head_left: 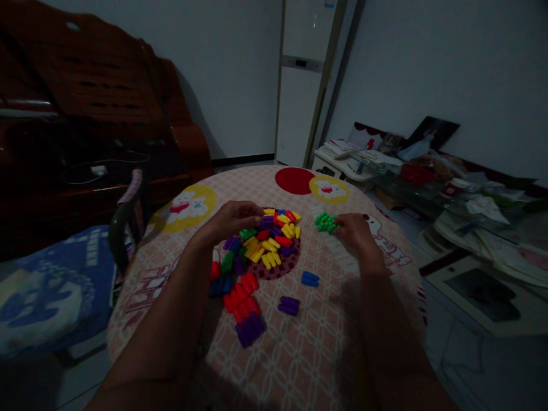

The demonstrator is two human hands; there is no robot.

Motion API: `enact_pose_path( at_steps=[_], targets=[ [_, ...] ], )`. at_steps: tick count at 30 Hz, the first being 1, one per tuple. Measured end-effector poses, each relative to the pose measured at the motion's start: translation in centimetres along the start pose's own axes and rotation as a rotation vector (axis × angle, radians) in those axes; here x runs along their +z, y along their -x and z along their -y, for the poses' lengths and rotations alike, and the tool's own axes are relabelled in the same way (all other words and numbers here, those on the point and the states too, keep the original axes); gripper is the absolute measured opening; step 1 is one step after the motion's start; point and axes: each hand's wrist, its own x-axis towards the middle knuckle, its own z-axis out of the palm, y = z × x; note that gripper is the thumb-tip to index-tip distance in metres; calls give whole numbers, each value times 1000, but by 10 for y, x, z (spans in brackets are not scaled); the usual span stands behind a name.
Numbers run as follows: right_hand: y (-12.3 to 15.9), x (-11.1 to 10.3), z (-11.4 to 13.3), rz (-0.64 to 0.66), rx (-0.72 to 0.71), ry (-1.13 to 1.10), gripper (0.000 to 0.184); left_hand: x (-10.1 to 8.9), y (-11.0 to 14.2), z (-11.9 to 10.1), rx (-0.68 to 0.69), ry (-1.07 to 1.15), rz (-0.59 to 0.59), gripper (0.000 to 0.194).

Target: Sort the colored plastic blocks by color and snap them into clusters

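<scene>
A heap of small plastic pegs (269,242) in yellow, red, green, purple and blue lies in the middle of a round table (299,354) with a pink checked cloth. My left hand (233,220) rests curled on the heap's far left edge, fingertips among the pegs. My right hand (355,231) is closed on a cluster of green pegs (325,221) at the right of the heap. Joined red pegs (240,297), purple pegs (250,329), a purple pair (289,305) and a blue pair (310,278) lie nearer to me.
A dark wooden bench (85,114) stands at the left, with a blue patterned cushion (47,285) and a chair back (124,220) beside the table. A low cluttered table (428,171) with papers is at the right. A white standing unit (302,80) is in the corner.
</scene>
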Motion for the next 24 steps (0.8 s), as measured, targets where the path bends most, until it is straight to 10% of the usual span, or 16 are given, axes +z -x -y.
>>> enact_pose_path(
  at_steps=[9, 16, 24],
  targets=[
    [-1, 20, 0, -23, -46, 74, 21, -18, 5, 10, -6, -142, -101, 29],
    [-5, 12, -1, -164, 22, 13, 20, -8, -2, 24, -202, -732, -126, 10],
    [-4, 0, 7, -286, 15, -162, 16, 24, -5, 22, -313, -876, -26, 43]
  ],
)
